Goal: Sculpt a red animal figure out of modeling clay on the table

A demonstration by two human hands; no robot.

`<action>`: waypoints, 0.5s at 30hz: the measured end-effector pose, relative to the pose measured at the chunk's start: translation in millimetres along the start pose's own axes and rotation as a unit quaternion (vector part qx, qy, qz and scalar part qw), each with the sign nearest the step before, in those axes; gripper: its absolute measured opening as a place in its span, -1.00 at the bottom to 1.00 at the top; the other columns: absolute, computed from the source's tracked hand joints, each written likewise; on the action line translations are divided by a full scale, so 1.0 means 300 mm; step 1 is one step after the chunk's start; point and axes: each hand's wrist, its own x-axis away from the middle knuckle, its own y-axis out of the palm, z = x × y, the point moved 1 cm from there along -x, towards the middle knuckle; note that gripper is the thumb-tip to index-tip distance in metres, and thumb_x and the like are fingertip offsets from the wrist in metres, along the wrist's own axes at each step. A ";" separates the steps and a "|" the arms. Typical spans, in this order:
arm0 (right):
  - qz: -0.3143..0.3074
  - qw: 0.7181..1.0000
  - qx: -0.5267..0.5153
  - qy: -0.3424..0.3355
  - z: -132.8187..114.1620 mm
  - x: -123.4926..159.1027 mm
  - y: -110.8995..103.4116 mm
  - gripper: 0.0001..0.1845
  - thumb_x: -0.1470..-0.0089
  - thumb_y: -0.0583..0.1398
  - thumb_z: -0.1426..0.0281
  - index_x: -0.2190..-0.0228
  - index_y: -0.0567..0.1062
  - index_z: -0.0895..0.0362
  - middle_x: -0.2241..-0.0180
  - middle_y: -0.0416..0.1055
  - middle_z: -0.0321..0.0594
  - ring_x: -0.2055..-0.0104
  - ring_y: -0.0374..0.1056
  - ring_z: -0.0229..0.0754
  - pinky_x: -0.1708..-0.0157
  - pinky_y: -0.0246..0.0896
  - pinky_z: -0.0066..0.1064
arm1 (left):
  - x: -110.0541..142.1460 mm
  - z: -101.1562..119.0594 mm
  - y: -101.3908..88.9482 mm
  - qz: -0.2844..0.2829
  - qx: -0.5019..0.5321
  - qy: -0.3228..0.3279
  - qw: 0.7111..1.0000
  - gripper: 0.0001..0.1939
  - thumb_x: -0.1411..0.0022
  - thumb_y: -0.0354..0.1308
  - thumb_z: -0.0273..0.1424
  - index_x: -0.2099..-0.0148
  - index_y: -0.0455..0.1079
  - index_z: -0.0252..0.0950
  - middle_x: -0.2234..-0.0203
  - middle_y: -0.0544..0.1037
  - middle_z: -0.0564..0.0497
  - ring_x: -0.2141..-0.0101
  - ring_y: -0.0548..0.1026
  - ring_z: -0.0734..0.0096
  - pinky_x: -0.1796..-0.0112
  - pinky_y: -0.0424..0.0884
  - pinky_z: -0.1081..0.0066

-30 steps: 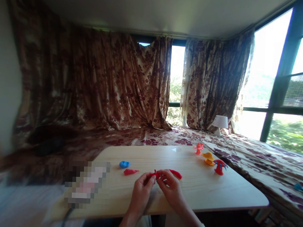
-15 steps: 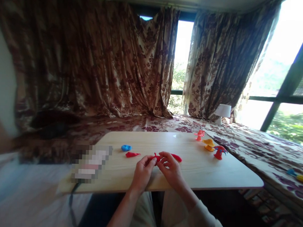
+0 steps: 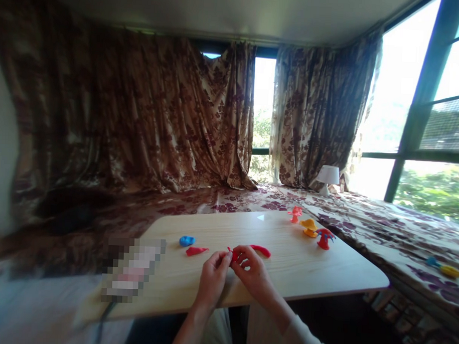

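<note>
Both my hands meet over the near middle of a pale wooden table (image 3: 324, 275). My left hand (image 3: 213, 279) and my right hand (image 3: 250, 273) pinch a small red balloon (image 3: 234, 255) between their fingertips. A limp red balloon (image 3: 261, 250) lies just behind my right hand. Left of my hands lie another red balloon (image 3: 195, 251) and a blue balloon (image 3: 187, 240). At the table's far right stand three small twisted figures: a red-pink one (image 3: 295, 213), an orange one (image 3: 309, 227) and a red and blue one (image 3: 324, 238).
A blurred-out patch (image 3: 131, 269) covers something at the table's left end. Patterned cloth (image 3: 382, 222) covers the ledge behind and to the right, with a small white lamp (image 3: 327, 178) and a blue and yellow object (image 3: 442, 267). Floral curtains (image 3: 159, 119) and large windows stand behind.
The view tilted down and then back up. My hands stayed together on the small red balloon, with only slight finger movement.
</note>
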 end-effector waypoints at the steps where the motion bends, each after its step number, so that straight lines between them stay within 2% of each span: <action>1: 0.001 1.000 -0.002 0.001 -0.001 -0.001 -0.001 -0.83 0.06 0.21 0.36 0.34 0.44 0.11 0.42 0.43 -0.27 0.42 0.36 -0.24 0.47 0.29 -0.46 | 0.000 -0.003 -0.001 -0.003 0.004 0.003 1.000 -0.70 -0.07 0.13 -0.18 0.32 0.48 -0.32 0.48 0.56 0.02 0.38 0.47 0.34 0.32 0.32 0.44; 6: 0.019 0.998 -0.055 0.039 0.004 -0.011 -0.020 -0.81 0.04 0.21 0.35 0.32 0.46 0.14 0.40 0.48 -0.22 0.36 0.41 -0.18 0.42 0.32 -0.42 | 0.000 -0.019 -0.009 -0.008 0.017 0.010 1.000 -0.69 -0.13 0.07 -0.20 0.26 0.49 -0.32 0.43 0.57 -0.01 0.35 0.47 0.34 0.25 0.33 0.41; 10: 0.026 0.996 -0.067 0.047 0.016 -0.016 -0.027 -0.79 0.05 0.23 0.33 0.32 0.49 0.14 0.41 0.48 -0.21 0.37 0.41 -0.17 0.43 0.32 -0.42 | -0.004 -0.016 -0.005 -0.009 0.006 0.007 1.000 -0.74 -0.04 0.18 -0.27 0.24 0.48 -0.31 0.40 0.57 -0.01 0.35 0.48 0.34 0.26 0.36 0.41; 15: 0.013 0.997 -0.060 0.042 0.002 -0.018 -0.027 -0.77 0.03 0.22 0.27 0.32 0.53 0.13 0.39 0.49 -0.21 0.34 0.40 -0.17 0.41 0.31 -0.44 | -0.008 -0.009 -0.001 -0.010 0.024 0.019 0.999 -0.73 0.00 0.20 -0.29 0.23 0.48 -0.30 0.33 0.58 -0.04 0.30 0.50 0.32 0.18 0.36 0.36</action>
